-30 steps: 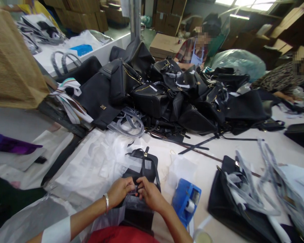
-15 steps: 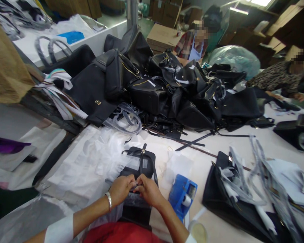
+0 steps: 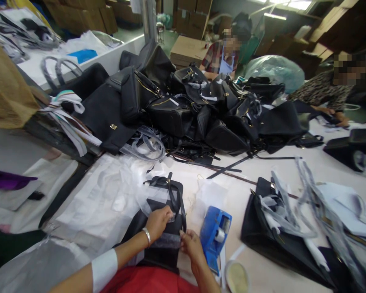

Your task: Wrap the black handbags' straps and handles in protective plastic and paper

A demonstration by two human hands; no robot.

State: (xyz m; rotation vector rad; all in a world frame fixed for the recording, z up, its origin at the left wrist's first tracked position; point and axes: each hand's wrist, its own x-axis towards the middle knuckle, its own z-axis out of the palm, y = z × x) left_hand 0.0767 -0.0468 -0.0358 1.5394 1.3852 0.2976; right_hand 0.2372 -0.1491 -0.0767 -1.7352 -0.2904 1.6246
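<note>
A black handbag [image 3: 161, 258] lies flat in front of me, with a band of clear plastic film across it and a thin black strap [image 3: 174, 195] looped over its upper part. Above the bag's middle, my left hand [image 3: 158, 223] is closed, and a small crumpled bit of clear film shows at its fingertips. At the bag's right edge, by the lower end of the strap, my right hand [image 3: 191, 244] is closed in a pinch; what sits between its fingers is hidden. A blue tape dispenser [image 3: 212, 232] stands just right of that hand.
White tissue sheets [image 3: 91, 195] spread to the left. Black handbags [image 3: 171, 116] are heaped at the back. Another black bag [image 3: 256, 228] with wrapped handles lies right. A round tub [image 3: 237, 274] stands near the front. Two people [image 3: 221, 61] are across the table.
My hands, together over the bag before, are now apart: the left is higher on the bag, the right lower at its right edge. The view has shifted slightly.
</note>
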